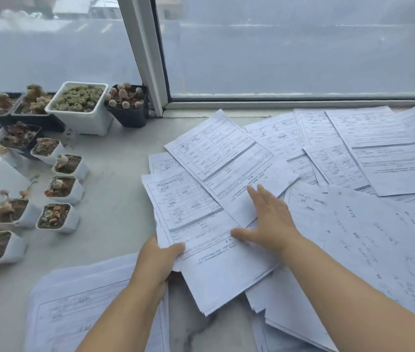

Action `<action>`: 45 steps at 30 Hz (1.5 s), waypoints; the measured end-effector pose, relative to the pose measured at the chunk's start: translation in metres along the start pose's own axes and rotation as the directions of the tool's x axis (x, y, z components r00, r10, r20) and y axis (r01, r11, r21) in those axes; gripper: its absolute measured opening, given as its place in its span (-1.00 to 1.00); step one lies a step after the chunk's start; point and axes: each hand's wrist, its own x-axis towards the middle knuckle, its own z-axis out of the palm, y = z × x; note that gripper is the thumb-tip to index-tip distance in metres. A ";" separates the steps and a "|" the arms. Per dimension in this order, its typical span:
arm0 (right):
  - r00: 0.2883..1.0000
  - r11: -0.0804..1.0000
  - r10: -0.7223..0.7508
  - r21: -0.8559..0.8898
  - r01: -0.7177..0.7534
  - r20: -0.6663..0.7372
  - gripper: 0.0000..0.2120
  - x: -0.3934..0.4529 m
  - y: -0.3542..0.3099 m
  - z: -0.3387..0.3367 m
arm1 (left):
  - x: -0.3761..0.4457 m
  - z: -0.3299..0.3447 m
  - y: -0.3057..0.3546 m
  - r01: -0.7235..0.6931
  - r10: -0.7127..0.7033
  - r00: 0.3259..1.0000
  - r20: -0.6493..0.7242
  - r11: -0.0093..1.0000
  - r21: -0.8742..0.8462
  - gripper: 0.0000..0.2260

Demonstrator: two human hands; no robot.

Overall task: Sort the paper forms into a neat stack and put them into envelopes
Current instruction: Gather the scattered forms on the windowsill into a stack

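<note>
- Head cam looking down at a pale marble-look desk [115, 224] pushed right up against a big window [290, 54].
- Left hand [159, 260] at about 6 o'clock has a bunch of printed forms [201, 224] clamped at its near left edge, thumb curled over the top sheet and fingers tucked underneath. That bunch is fanned out a bit, not squared up.
- Right hand [268, 219] is just to the right of it, lying flat with fingers straight and slightly spread, pressing on a tilted form [229, 158] that sits on top of the bunch.
- More loose forms [369, 148] are scattered and overlapping from 1 to 3 o'clock, all the way to the window frame.
- A sheet with handwriting [379, 245] lies at 4 o'clock, partly under the right forearm.
- Another pile of papers [79, 308] sits at 7 o'clock, under the left forearm.
- Succulent pots [61, 189] fill the 9 to 11 o'clock side, mostly small white square ones plus a few black, including a bigger white planter [80, 107] by the glass.
</note>
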 end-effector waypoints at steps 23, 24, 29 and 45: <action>0.906 0.931 -0.358 0.012 0.365 0.228 -0.36 -0.085 -0.067 0.034 | -0.002 -0.003 0.019 0.183 -0.183 0.983 0.010 0.983 -0.016 -0.82; 0.924 0.945 -0.326 0.081 0.316 0.198 -0.28 -0.086 -0.060 0.034 | -0.002 -0.003 0.019 0.150 -0.147 0.988 -0.036 0.987 0.067 -0.83; 0.999 0.981 -0.009 0.194 0.019 -0.054 -0.48 -0.083 0.005 0.028 | -0.014 -0.018 0.044 -0.042 0.059 0.992 -0.109 0.987 0.152 -0.83; 0.951 0.291 -0.272 0.955 -0.067 0.149 -0.33 -0.088 -0.008 -0.087 | -0.119 -0.063 0.068 -0.410 0.431 0.888 0.161 0.900 -0.146 -0.45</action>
